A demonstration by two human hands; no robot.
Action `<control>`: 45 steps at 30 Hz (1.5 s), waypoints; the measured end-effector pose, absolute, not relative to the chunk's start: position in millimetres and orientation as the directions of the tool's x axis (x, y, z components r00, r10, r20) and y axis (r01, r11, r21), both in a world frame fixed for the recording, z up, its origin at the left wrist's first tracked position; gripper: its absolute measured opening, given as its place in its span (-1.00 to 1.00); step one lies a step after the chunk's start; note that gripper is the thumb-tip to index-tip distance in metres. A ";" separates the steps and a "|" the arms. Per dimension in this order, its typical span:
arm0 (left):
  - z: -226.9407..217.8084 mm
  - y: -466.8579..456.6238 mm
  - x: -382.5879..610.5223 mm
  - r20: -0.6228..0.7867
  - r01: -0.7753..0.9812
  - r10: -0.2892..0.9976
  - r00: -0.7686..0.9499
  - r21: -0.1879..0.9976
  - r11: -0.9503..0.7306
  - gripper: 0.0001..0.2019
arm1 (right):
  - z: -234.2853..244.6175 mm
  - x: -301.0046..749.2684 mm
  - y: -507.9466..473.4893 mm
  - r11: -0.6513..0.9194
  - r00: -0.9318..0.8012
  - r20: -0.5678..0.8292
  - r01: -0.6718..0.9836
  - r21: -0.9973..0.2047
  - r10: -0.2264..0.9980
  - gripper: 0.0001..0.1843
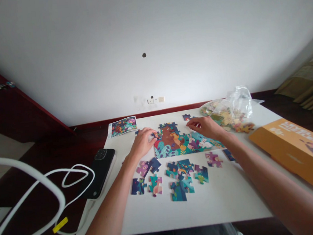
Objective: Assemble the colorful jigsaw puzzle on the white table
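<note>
My left hand (143, 142) is closed at the left edge of the partly joined jigsaw puzzle (172, 141), its fingertips pinching a small dark puzzle piece (155, 135) beside the brown bear picture. My right hand (203, 126) hovers over the puzzle's upper right side, fingers curled together; whatever lies between them is hidden. Just beyond it rests a loose dark blue piece (186, 117). Nearer to me lie several loose pieces, among them a pink one (214, 159), a green-and-blue one (201, 174) and a dark blue one (138, 186).
A printed reference picture (123, 126) lies at the back left of the white table (204, 209). Clear plastic bags of pieces (230, 114) sit back right, near an orange box (295, 152). At left are a black phone (102, 172) and white cable (61, 193).
</note>
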State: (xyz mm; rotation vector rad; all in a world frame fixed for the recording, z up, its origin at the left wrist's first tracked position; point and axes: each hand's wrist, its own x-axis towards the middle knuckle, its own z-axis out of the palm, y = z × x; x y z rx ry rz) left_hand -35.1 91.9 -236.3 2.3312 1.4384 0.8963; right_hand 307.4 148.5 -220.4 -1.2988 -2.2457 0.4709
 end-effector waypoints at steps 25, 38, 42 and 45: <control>-239.1 92.3 -35.9 0.339 0.780 0.851 0.402 0.360 -0.512 -0.63 | -221.8 304.8 146.6 0.514 -0.458 0.243 0.689 -0.511 0.855 -0.77; -236.6 91.4 -34.2 0.336 0.776 0.855 0.394 0.377 -0.506 -0.65 | -219.9 298.4 142.9 0.490 -0.451 0.211 0.703 -0.515 0.867 -0.77; -237.1 91.3 -34.1 0.342 0.780 0.855 0.390 0.371 -0.504 -0.64 | -222.8 293.9 141.6 0.508 -0.478 0.199 0.697 -0.506 0.855 -0.78; -237.9 91.5 -33.3 0.341 0.789 0.858 0.383 0.362 -0.496 -0.65 | -222.9 290.7 140.2 0.526 -0.498 0.201 0.690 -0.496 0.843 -0.78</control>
